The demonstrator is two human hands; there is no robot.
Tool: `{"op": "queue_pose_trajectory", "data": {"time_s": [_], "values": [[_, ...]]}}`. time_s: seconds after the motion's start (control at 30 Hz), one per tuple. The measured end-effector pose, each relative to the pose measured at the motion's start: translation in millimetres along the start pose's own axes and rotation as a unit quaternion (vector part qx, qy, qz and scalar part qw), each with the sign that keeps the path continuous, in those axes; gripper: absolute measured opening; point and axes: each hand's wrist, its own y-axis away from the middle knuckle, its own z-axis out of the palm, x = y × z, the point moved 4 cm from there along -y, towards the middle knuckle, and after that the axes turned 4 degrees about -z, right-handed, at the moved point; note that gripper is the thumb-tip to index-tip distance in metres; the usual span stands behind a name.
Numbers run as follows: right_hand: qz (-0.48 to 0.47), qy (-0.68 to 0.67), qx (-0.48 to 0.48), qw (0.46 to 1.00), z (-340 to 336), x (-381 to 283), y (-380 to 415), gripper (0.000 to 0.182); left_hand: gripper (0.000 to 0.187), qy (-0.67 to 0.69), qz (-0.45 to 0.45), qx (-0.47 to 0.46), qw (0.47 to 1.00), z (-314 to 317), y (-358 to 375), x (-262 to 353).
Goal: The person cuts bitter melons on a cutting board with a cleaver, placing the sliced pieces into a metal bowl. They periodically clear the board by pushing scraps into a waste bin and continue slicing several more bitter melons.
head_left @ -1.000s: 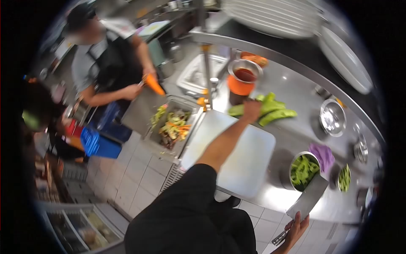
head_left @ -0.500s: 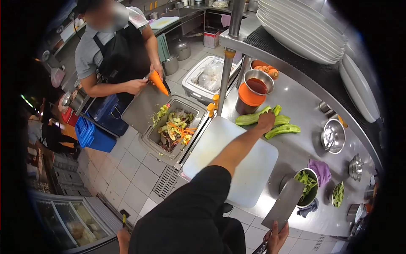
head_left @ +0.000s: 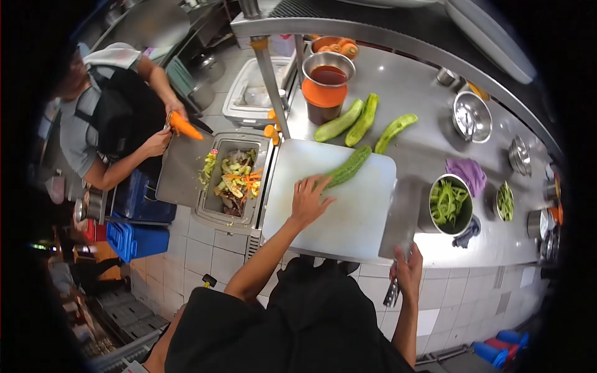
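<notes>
A green cucumber-like vegetable [head_left: 349, 166] lies slanted on the white cutting board [head_left: 329, 217]. My left hand [head_left: 309, 200] is over the board at its lower end, fingers spread, with the fingertips at or near it. My right hand [head_left: 407, 270] is wrapped round the handle of a cleaver, whose broad blade [head_left: 401, 217] stands beside the board's right edge. Beyond the board are more long green vegetables [head_left: 362, 121]. To the right of the cleaver, a metal pot of cut green pieces [head_left: 449, 204] stands on the steel table [head_left: 423, 149].
A co-worker at the left peels a carrot [head_left: 185, 126] beside a bin of scraps [head_left: 202, 211]. An orange-topped container [head_left: 324, 96] supports a bowl of red liquid [head_left: 328, 74]. Metal bowls [head_left: 471, 117] and a purple cloth [head_left: 466, 176] are on the right; a shelf rail [head_left: 348, 26] runs overhead.
One green vegetable has come onto the board with my left hand, which drew back from the others. My right hand and the cleaver moved up beside the board. The view has shifted.
</notes>
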Motion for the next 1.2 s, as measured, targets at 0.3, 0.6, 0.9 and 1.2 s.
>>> {"op": "queue_pose_trajectory", "data": {"time_s": [0.3, 0.6, 0.9, 1.2], "values": [[-0.035, -0.019, -0.014, 0.999, 49, 21, -10, 0.027, 0.047, 0.104, -0.055, -0.159, 0.98, 3, 2, -23], [0.024, 0.034, -0.116, 0.992, 145, 73, -28, 0.032, 0.01, 0.02, -0.098, -0.089, 0.991, -46, 26, -46], [-0.033, 0.134, -0.112, 0.984, 176, 81, -53, 0.03, 0.004, -0.014, -0.083, -0.065, 0.994, -46, 35, -44], [-0.095, 0.215, -0.193, 0.953, 154, 81, 23, 0.034, 0.004, -0.029, -0.096, -0.039, 0.994, -44, 42, -57]]}}
